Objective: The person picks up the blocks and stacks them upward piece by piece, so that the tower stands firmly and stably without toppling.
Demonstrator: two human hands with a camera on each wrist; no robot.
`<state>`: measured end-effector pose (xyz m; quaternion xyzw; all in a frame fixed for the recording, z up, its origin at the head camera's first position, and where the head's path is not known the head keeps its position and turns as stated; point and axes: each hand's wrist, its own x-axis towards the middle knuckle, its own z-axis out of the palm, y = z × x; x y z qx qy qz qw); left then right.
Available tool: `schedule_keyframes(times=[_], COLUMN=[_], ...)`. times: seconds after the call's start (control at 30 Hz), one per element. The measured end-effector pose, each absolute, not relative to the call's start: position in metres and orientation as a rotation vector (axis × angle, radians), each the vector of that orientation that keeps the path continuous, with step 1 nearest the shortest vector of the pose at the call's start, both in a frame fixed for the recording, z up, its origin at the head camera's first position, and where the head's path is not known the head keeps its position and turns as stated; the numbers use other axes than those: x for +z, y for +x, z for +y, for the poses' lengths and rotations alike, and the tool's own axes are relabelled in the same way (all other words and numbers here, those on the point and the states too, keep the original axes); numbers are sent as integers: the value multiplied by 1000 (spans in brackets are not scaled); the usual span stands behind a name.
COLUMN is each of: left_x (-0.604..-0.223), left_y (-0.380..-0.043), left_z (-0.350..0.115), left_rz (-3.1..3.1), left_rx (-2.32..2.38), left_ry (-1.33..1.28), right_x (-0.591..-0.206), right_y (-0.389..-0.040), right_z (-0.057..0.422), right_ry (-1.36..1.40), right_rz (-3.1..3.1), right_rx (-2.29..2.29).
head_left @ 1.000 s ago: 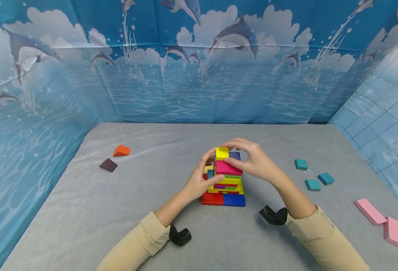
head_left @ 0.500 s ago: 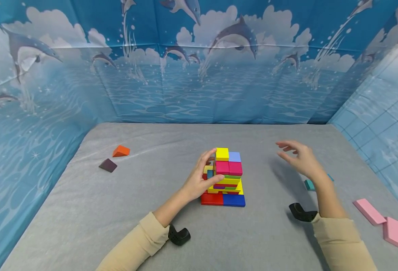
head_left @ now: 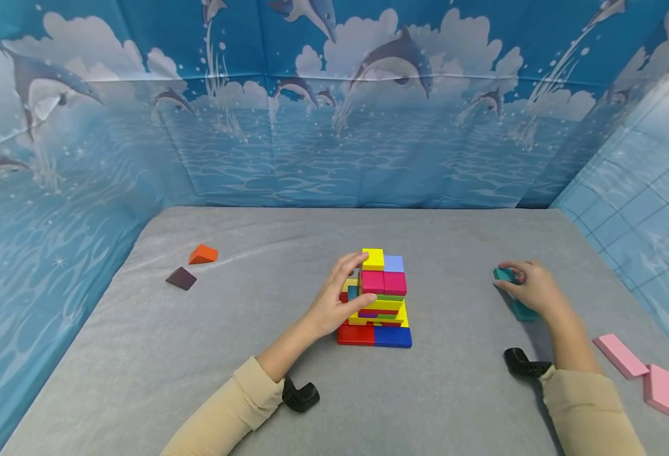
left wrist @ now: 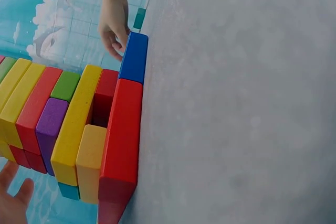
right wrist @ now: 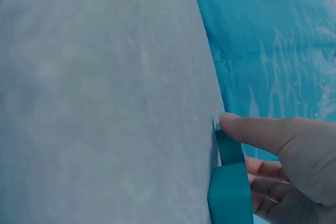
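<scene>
A tower of colourful wooden blocks [head_left: 383,304] rises in the middle of the table in the head view, with a yellow block [head_left: 374,259] and a light blue block [head_left: 393,263] on top. My left hand [head_left: 334,304] stays against its left side, fingers and thumb spread and fairly straight. In the left wrist view, part of the left hand [left wrist: 13,198] shows by the tower. At the right, my right hand [head_left: 533,288] pinches a teal block [head_left: 504,274] between thumb and fingers at the table surface. A second teal block [right wrist: 231,195] lies nearer in the right wrist view.
Two pink blocks [head_left: 662,389] lie at the right front. An orange wedge [head_left: 203,254] and a dark brown block [head_left: 181,278] lie at the left. A dolphin-print curtain [head_left: 334,145] closes off the back and sides of the grey table [head_left: 243,354].
My right hand has left the top of the tower and moved right, down to the farthest teal block, which it now holds. The left hand has stayed by the tower.
</scene>
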<state>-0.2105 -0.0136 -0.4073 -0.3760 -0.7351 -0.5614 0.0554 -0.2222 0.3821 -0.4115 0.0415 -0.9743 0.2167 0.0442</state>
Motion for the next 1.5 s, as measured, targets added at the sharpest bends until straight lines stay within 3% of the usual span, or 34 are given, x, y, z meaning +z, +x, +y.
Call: schedule_keyframes(times=[0.37,0.8,1.5], left_x=[-410,-410,-409], left_y=[-212,-213,-212], left_z=[-13,-13,-13], left_rz=[-2241,-2234,-2243], left_rx=[-1688,-1654,-1668], left_ry=[-1132,-1146,-1134], right_x=[-402,-325,-326], right_y=[-225,-213,-213], right_z=[364,252,217], right_ry=[420,1029,1124], right_rz=[-2836,-2504,-2512], right_rx=[907,1150,1324])
